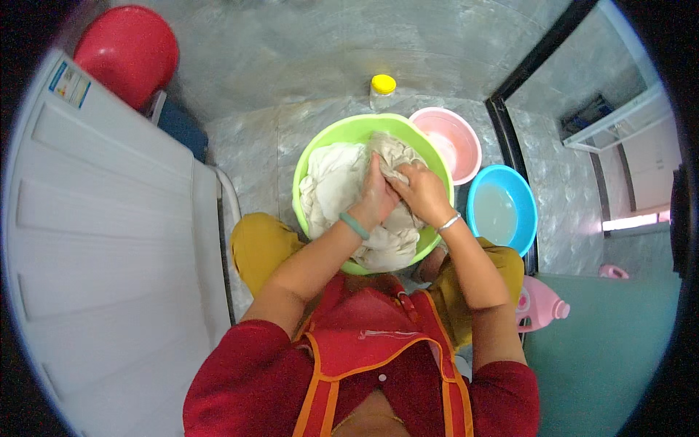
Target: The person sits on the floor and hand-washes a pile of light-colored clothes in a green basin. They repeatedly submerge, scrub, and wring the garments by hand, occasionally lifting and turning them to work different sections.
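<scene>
A large lime-green plastic basin (303,164) stands on the floor between my knees, filled with wet whitish cloth (338,175). Over its middle, my left hand (378,191) and my right hand (426,191) are close together on a bunched greyish-beige cloth (394,150). The right fingers are curled round a fold of it. My left hand, its thumb pointing up, presses against the same cloth from the left; its fingers are partly hidden. More pale cloth (390,248) lies in the near part of the basin.
Beyond the basin's right rim stand a pink basin (472,136) and a blue basin (532,205) of cloudy water. A yellow-lidded jar (383,90) is by the wall. A pink jug (538,303) stands beside my right knee. At left are a white appliance (120,218) and a red basin (128,54).
</scene>
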{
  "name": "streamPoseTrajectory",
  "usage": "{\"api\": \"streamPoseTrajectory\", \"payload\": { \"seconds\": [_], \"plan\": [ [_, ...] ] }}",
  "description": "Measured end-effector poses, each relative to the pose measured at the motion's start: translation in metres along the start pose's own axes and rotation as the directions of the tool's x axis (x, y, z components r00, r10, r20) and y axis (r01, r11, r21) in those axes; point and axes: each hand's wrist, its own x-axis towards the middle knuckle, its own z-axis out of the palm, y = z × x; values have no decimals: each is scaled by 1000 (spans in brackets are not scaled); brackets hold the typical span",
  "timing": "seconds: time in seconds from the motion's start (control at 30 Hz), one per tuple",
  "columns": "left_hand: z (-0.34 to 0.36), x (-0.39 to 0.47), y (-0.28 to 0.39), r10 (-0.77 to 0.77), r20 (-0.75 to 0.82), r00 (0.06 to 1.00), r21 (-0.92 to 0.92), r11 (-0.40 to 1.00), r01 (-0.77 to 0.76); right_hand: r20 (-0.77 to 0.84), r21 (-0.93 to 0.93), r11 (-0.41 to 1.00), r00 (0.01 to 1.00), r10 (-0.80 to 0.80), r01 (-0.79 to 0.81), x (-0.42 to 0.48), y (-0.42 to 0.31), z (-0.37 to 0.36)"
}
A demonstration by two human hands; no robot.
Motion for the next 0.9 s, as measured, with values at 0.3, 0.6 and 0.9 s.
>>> {"api": "streamPoseTrajectory", "payload": {
  "seconds": [0.3,0.6,0.9],
  "plan": [
    [-42,17,15,-175,175,969,153,977,149,-64,-134,963,968,-244,234,-42,-65,22],
    [-11,10,-9,-102,-142,985,65,992,112,-258,76,985,951,170,-155,21,65,44],
    [-65,44,-14,100,65,993,311,943,-115,-428,209,977,895,124,-35,7,-24,69]
  ]
}}
